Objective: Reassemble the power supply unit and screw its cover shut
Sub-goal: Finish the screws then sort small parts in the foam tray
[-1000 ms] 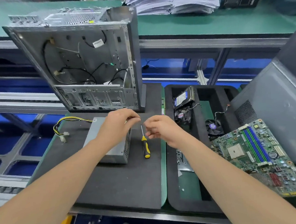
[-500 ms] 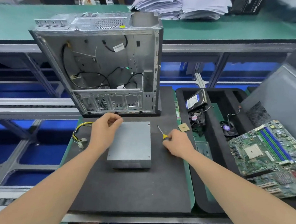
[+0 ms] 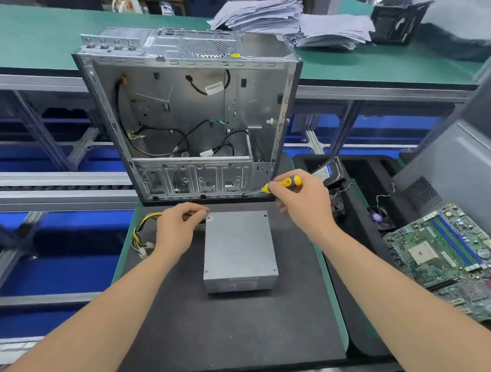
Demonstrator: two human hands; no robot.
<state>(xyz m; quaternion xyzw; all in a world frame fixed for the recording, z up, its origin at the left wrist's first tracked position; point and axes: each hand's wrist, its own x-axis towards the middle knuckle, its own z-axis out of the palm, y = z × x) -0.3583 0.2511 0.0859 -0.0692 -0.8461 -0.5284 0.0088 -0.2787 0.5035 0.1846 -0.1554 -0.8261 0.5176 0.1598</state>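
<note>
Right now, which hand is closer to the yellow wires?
Left. The left hand is just beside the yellow wires; the right hand holds the screwdriver across the power supply.

Green-topped benches (image 3: 25,41) on grey metal frames (image 3: 40,133) (paper stacks (image 3: 270,15) behind).

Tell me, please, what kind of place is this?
Probably a computer assembly or repair line: an open desktop case stands on a black mat, a bare motherboard lies at the right, and a long green workbench runs behind.
</note>
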